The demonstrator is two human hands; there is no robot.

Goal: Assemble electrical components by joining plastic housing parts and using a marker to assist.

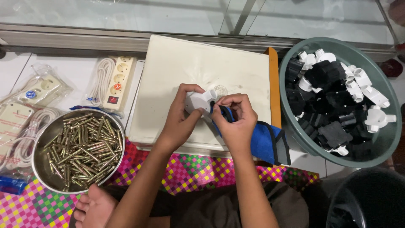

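Near the middle of the frame, the left hand wraps around a small white plastic fitting with a short round spout, holding it just above the cream board that serves as a work surface. The right hand meets it from the right, fingers pinched closed against the spout end, with a blue cloth tucked under the palm and trailing toward the lower right. The fitting looks light, stiff and smooth, so it probably slips easily when pinched; the rounded body offers the surest hold, while the thin spout seems the weaker part to squeeze. At the right of the frame a green basin holds a heap of black and white fittings of the same kind, its rim just beside the board's orange edge. At the lower left a steel bowl is filled with brass-coloured screws, touching the board's left side. Farther left lie packaged power strips with coiled white cords. A dark bin fills the lower right corner, and a bare foot rests on the checked mat at the bottom. Open room is mostly the bare upper half of the board; the sides are crowded by the bowl and the basin
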